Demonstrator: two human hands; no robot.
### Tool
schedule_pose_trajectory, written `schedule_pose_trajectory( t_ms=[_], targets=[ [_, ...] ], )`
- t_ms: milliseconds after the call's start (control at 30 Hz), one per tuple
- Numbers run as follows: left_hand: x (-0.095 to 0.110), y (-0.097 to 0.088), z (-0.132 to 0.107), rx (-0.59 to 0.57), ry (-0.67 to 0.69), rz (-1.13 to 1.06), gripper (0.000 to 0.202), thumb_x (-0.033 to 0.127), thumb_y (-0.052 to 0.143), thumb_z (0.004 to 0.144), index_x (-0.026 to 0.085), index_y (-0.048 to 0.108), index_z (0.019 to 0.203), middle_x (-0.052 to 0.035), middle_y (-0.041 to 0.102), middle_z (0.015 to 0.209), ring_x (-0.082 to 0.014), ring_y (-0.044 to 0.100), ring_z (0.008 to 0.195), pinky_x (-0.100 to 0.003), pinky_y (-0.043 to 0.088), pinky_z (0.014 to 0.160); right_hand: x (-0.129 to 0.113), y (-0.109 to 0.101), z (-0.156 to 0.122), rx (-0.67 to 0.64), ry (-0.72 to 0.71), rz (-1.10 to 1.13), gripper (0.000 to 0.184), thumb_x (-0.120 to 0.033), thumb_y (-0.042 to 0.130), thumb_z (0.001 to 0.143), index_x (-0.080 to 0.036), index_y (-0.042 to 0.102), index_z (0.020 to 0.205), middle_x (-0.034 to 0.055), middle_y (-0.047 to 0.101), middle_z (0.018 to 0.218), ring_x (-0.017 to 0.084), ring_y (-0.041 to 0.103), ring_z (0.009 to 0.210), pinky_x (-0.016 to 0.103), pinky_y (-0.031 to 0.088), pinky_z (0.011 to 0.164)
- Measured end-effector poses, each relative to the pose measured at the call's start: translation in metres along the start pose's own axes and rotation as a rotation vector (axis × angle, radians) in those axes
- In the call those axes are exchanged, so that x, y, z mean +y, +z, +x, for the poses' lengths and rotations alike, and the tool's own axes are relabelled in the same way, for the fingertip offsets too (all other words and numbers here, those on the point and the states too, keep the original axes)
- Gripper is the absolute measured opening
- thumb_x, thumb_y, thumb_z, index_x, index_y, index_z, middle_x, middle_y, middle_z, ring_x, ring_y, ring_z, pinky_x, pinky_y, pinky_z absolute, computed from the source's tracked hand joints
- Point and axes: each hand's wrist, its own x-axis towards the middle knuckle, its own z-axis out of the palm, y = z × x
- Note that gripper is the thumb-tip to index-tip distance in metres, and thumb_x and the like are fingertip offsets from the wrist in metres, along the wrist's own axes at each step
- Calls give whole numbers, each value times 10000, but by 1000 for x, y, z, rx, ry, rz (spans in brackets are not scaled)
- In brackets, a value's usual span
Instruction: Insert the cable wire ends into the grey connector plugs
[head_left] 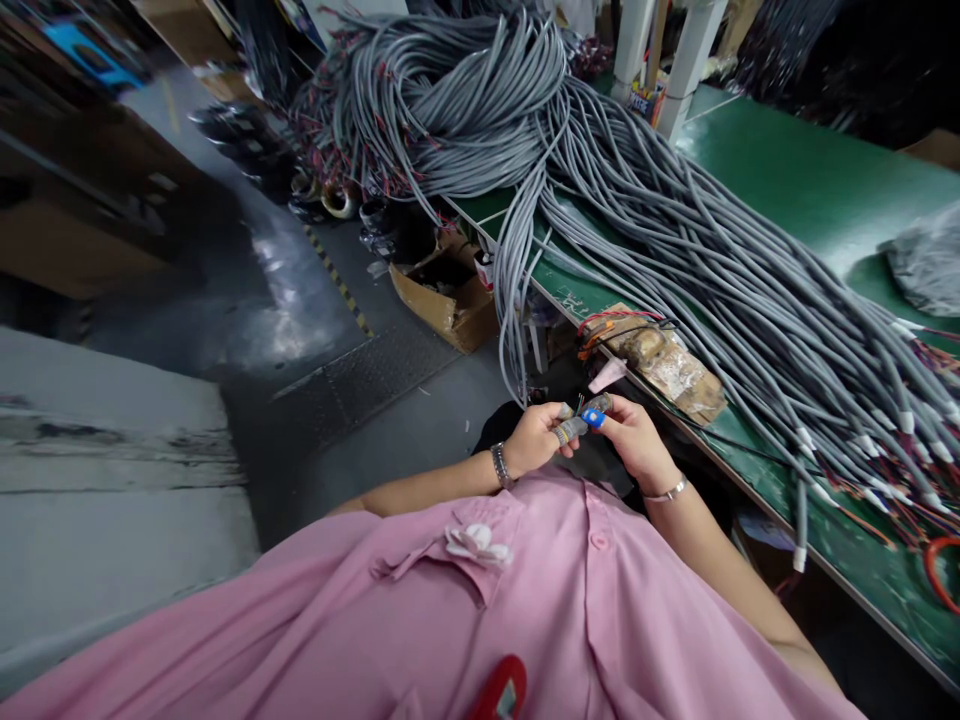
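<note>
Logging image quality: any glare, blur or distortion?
Head view: glare on the floor and green table; head view, upper left: blue plastic item stretched and blurred; head view, centre: left hand and right hand fairly clear, wire ends too small to count.

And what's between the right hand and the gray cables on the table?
In the head view, a brown block sits between the right hand and the gray cables, near the edge of the green table.
</note>
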Motion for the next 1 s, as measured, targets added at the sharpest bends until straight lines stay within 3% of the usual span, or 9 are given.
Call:
schedule_pose_trajectory(
  t_ms=[233,500,767,1000],
  targets=[
    [-7,-4,3,-117,-76,8,323,420,709,746,121,586,740,-33,642,601,-113,605,481,-214,493,470,1,-1,1,-51,29,-58,245,-410,751,725,-179,679,764,-6,643,695,128,547,637,279,439,655],
    [-1,-2,2,-25,-49,-50,338,439,685,762,117,597,708,-26,640,595,-102,605,489,-199,475,486,0,3,5,62,45,-72,269,-423,780,681,-173,702,742,-4,651,687,117,525,622,273,430,648],
    [2,-3,3,19,-60,-48,361,465,638,796,124,591,685,-33,648,607,-98,601,490,-188,427,461,10,-8,3,60,35,-55,253,-433,748,733,-185,712,766,4,653,707,115,519,626,261,436,631],
    [10,-7,7,56,-38,-103,379,486,685,751,121,603,688,0,597,535,-62,499,389,-177,334,384,14,-22,11,158,169,302,398,-585,662,764,-196,693,841,18,655,769,100,524,597,243,478,589]
  ],
)
